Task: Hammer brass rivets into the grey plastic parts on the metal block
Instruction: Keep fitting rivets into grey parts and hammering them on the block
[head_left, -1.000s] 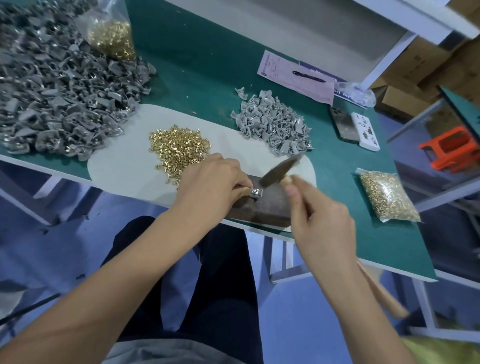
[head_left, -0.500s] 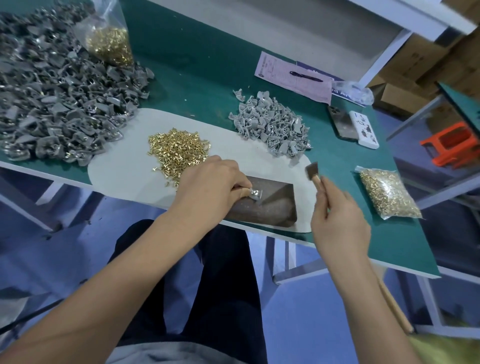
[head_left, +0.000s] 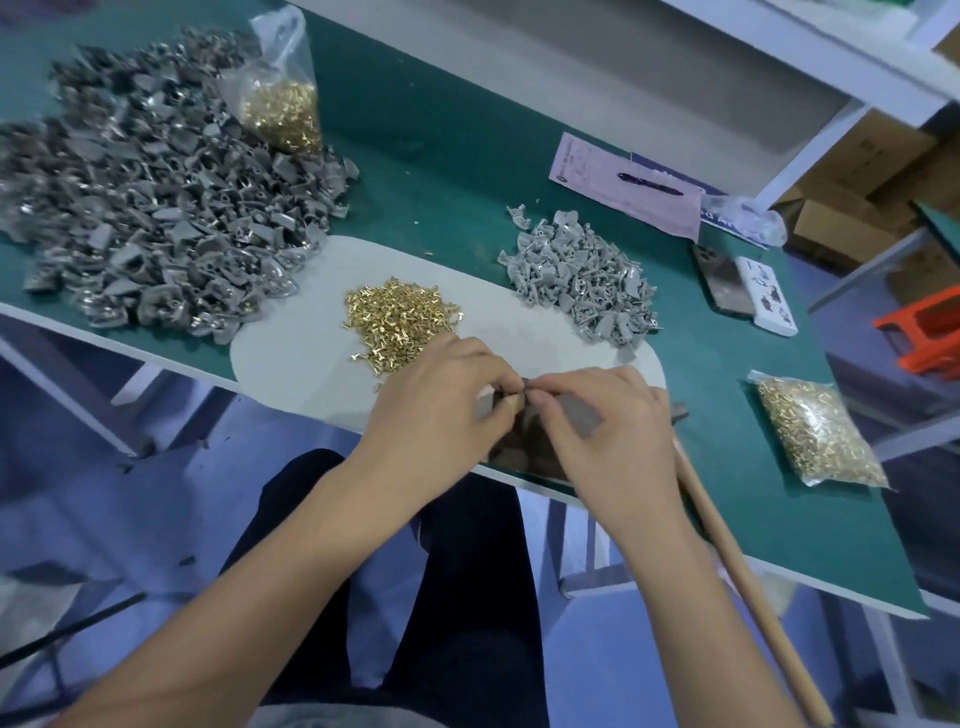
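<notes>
Pinching a small grey part (head_left: 511, 402) btwn both hands: left hand (head_left: 441, 395) and right hand (head_left: 597, 415) fingertips meet on it, right over the metal block (head_left: 535, 452), mostly hidden under them. Can't tell if a rivet's seated. Hammer (head_left: 727, 551) lies at right hand's outer side, handle running off table edge; not gripped afaict. Looks like load/seat step, not striking. Next: loose rivets (head_left: 400, 317) near left hand, fresh parts pile (head_left: 576, 275) beyond; seat rivet, steady w/ left, regrab hammer.
</notes>
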